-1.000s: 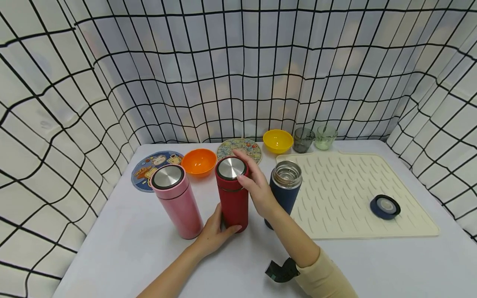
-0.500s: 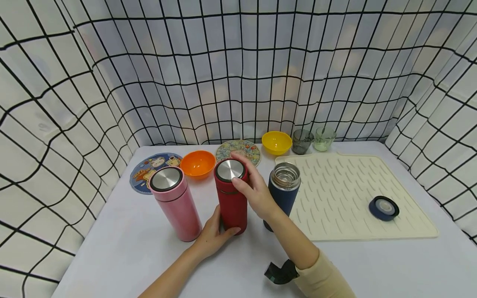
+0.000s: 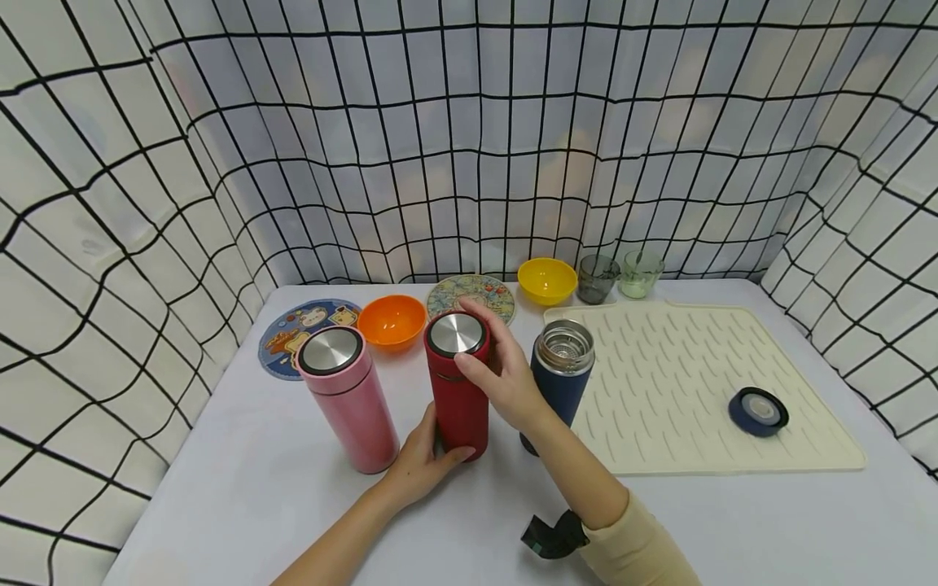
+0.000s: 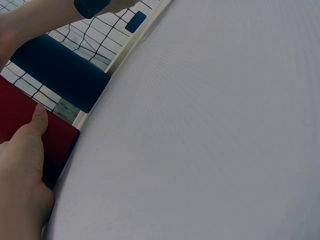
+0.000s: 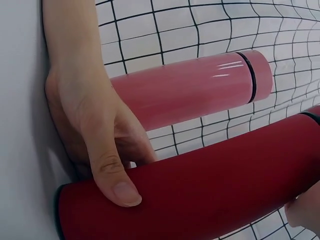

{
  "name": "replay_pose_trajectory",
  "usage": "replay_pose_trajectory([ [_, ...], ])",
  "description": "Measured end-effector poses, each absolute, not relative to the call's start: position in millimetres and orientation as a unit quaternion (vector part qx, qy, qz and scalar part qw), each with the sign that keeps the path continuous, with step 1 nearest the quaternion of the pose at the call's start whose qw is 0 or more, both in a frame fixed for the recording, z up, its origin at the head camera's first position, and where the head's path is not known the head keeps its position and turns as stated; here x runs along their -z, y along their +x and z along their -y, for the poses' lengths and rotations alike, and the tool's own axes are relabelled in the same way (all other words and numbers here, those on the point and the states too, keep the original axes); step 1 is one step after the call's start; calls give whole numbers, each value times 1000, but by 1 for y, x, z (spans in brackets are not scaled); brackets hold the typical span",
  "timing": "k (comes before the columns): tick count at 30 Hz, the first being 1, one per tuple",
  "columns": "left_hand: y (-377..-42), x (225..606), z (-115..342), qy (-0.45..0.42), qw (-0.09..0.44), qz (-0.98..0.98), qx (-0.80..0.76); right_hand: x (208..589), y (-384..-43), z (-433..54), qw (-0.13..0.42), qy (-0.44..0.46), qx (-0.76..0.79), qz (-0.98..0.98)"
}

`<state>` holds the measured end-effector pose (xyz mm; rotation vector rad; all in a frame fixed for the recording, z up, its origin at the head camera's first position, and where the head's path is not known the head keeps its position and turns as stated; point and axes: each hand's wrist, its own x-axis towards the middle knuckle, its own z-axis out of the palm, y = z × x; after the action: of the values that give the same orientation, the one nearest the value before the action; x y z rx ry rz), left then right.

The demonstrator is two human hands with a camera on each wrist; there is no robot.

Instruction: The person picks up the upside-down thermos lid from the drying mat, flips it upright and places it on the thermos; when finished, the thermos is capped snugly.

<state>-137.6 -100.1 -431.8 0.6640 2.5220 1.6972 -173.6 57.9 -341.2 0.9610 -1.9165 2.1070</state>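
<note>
In the middle of the table a red thermos (image 3: 460, 407) stands upright, its steel-topped lid (image 3: 456, 334) on it. My left hand (image 3: 416, 465) grips it low by the base, thumb across the front, as the right wrist view of the thermos body (image 5: 200, 190) also shows. Up at the lid, my right hand (image 3: 506, 378) holds the rim from the right side, with the thumb in front and fingers behind. A pink thermos (image 3: 350, 407), lidded, stands just left of my left hand. Behind my right wrist is an uncapped navy thermos (image 3: 560, 382) with a bare steel mouth.
A cream ribbed mat (image 3: 674, 382) covers the right side, with a navy lid (image 3: 758, 412) lying on it. Along the back are an orange bowl (image 3: 392, 323), a yellow bowl (image 3: 547, 282), two glasses (image 3: 597, 278) and two round patterned mats (image 3: 476, 295). Black netting surrounds the table.
My right thumb has shifted slightly left along the front of the red thermos's lid. The left hand keeps its grip at the base, and the other things stay in place.
</note>
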Motion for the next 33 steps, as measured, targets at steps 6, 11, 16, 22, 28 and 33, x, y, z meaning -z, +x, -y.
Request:
replay_pose_trajectory([
  [6, -137, 433, 100, 217, 12, -810, -545, 341, -173, -58, 87, 312, -696, 641],
  [11, -138, 433, 100, 224, 2, -810, -542, 339, -173, -61, 37, 333, -688, 644],
  [16, -138, 432, 100, 213, 14, -811, -544, 338, -176, -64, 34, 353, -694, 626],
  [22, -139, 433, 100, 211, 20, -811, -546, 338, -177, -62, 54, 349, -711, 608],
  [28, -139, 434, 101, 208, 28, -810, -548, 339, -175, -60, 46, 323, -711, 622],
  [33, -138, 433, 100, 212, 24, -810, -546, 339, -175, -63, 31, 339, -694, 634],
])
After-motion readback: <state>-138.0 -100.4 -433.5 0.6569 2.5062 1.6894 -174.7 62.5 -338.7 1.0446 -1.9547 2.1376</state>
